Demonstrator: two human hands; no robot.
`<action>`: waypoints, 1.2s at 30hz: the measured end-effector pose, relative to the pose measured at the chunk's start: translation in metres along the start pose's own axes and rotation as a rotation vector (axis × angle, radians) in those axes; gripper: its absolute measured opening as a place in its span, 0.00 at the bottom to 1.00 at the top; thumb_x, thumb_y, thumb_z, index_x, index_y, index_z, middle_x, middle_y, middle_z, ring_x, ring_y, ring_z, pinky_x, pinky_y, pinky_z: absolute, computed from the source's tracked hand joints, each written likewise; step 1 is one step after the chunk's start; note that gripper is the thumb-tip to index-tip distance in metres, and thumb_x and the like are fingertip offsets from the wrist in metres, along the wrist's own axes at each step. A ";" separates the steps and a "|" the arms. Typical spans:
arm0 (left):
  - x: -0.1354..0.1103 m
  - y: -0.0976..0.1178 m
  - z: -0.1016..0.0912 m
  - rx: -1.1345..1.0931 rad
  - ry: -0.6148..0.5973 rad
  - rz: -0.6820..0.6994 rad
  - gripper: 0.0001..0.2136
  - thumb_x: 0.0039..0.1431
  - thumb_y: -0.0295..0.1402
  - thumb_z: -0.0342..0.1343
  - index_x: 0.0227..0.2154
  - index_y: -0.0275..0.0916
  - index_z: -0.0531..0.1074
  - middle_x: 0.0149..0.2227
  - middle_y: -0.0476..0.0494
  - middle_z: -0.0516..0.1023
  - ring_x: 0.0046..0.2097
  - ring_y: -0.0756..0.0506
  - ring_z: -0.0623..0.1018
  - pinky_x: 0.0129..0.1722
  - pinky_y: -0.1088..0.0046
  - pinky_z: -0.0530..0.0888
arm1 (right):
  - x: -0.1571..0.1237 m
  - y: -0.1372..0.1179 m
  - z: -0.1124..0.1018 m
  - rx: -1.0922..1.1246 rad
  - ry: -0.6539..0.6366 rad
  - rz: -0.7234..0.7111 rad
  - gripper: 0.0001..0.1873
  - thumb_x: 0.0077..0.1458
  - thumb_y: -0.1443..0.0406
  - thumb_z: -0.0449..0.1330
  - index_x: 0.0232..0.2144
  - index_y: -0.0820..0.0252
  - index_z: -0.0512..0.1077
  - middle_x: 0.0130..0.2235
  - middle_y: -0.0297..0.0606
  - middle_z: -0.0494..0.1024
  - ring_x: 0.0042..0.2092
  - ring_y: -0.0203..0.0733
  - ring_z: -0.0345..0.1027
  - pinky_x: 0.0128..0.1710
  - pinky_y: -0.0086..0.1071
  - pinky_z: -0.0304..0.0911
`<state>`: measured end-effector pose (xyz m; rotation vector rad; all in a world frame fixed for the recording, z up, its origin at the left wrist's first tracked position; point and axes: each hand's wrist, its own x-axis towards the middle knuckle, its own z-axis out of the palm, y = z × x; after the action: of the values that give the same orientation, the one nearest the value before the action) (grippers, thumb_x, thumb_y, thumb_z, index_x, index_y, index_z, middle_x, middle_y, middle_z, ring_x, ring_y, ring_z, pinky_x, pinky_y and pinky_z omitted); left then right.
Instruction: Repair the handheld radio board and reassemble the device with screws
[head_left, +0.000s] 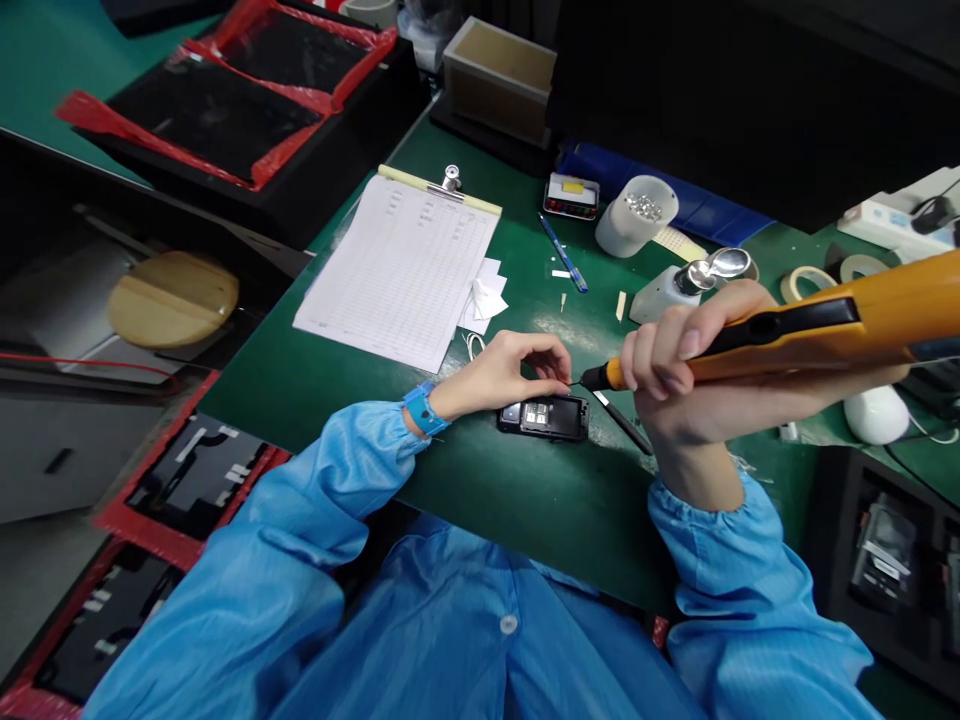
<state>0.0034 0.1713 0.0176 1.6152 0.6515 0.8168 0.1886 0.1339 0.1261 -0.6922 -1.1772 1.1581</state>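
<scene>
An orange and black electric screwdriver [780, 330] lies across my right hand [697, 370], whose fingers wrap around its front part. Its thin bit [576, 383] points left, toward the fingertips of my left hand [529, 365]. The thumb and fingers of that hand come together beside the bit's tip; whatever is between them is too small to make out. Just below sits a small black phone body [544, 417], its inside facing up with silvery parts on the left half. A dark pen-like tool [624, 424] rests on the green mat to the right of the phone.
Beyond my left hand are a clipboard with a printed form [409, 265] and a blue pen [562, 252]. A white cup of small metal pieces [637, 215] and a dispenser bottle [664, 290] stand behind. Black foam trays [832, 530] lie right; a wooden stool [174, 298] is left.
</scene>
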 end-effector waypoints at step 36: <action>-0.003 -0.005 0.005 0.052 0.020 -0.012 0.05 0.68 0.32 0.72 0.40 0.40 0.82 0.40 0.45 0.89 0.41 0.46 0.87 0.47 0.68 0.85 | -0.007 -0.008 -0.001 0.020 -0.034 0.033 0.39 0.61 0.28 0.69 0.23 0.54 0.77 0.16 0.26 0.57 0.16 0.32 0.50 0.17 0.34 0.49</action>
<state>0.0053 0.1668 0.0120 1.6507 0.7004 0.8139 0.1924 0.1250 0.1300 -0.6812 -1.1854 1.2120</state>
